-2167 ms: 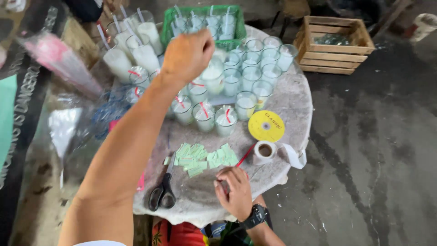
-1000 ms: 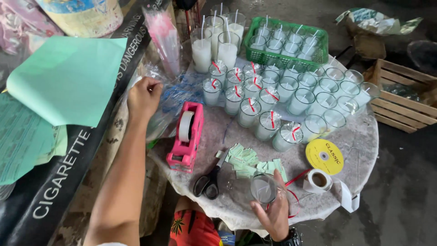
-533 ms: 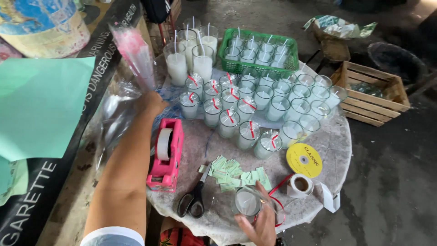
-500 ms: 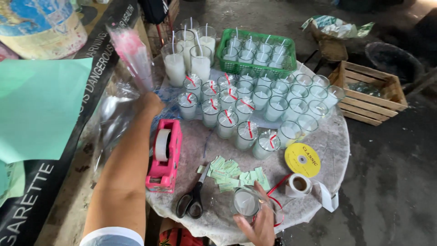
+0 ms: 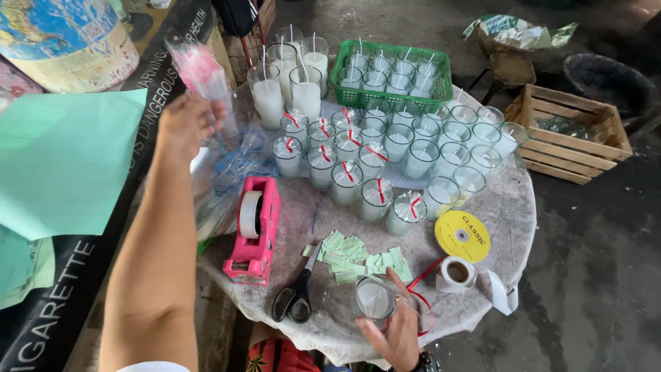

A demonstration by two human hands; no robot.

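My right hand (image 5: 398, 335) grips a small glass candle (image 5: 374, 300) at the near edge of the round table (image 5: 506, 207), with a loop of red ribbon (image 5: 421, 303) beside it. My left hand (image 5: 181, 125) is raised at the table's left side, fingers closed on a clear plastic sheet (image 5: 219, 180) that hangs down from it. A bundle of pink-tinted plastic wraps (image 5: 200, 72) stands just behind that hand. A pink tape dispenser (image 5: 253, 231), black scissors (image 5: 295, 297) and several small green paper labels (image 5: 351, 255) lie between my hands.
Rows of glass candles, some tied with red ribbon (image 5: 375, 162), fill the table's far half. Behind them are a green basket (image 5: 390, 69) of candles and tall glass candles (image 5: 288, 79). A yellow spool (image 5: 462, 235) and white roll (image 5: 457, 273) lie right. A wooden crate (image 5: 571, 134) sits on the floor.
My left hand has risen and moved left from the plastic pile, pulling a clear sheet up with it. My right hand still holds the glass candle at the front edge.
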